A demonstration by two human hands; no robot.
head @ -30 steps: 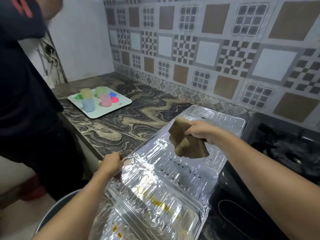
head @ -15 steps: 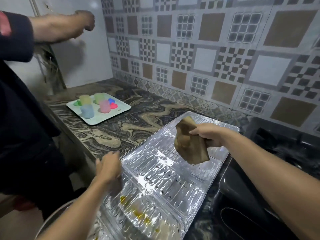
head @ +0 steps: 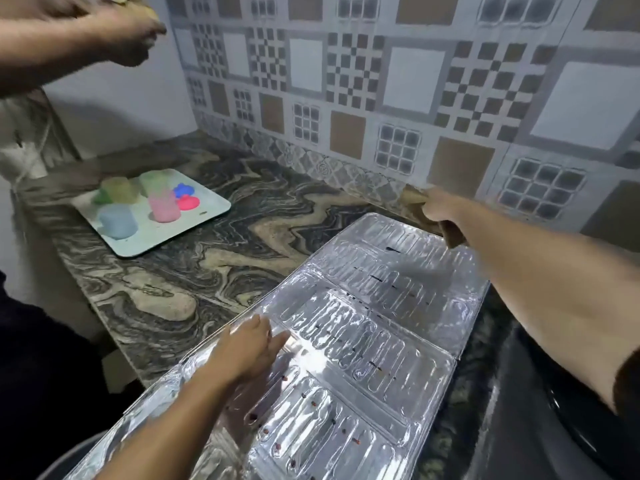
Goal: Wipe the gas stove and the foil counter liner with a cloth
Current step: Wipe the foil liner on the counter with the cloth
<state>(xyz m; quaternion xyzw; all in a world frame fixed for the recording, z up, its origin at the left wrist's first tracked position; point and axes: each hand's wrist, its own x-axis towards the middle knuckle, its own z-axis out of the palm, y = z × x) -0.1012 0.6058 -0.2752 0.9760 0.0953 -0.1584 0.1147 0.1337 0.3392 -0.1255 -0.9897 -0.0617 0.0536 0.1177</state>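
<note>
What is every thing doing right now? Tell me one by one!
foil counter liner: flat on the counter, speckled with crumbs.
cloth: bunched, at the liner's far edge by the wall.
right hand: grips the cloth.
left hand: open, presses on the liner.
tray: holds upturned coloured cups.

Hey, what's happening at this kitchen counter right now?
Someone is cleaning a ridged foil counter liner laid on the marble counter. Their left hand lies flat on the liner's near left part, fingers straight, holding it down. Their right hand grips a brown cloth at the liner's far edge, by the tiled wall. Small dark specks dot the foil nearer the camera. A second person's hand reaches in at upper left, above a tray of coloured cups.
</note>
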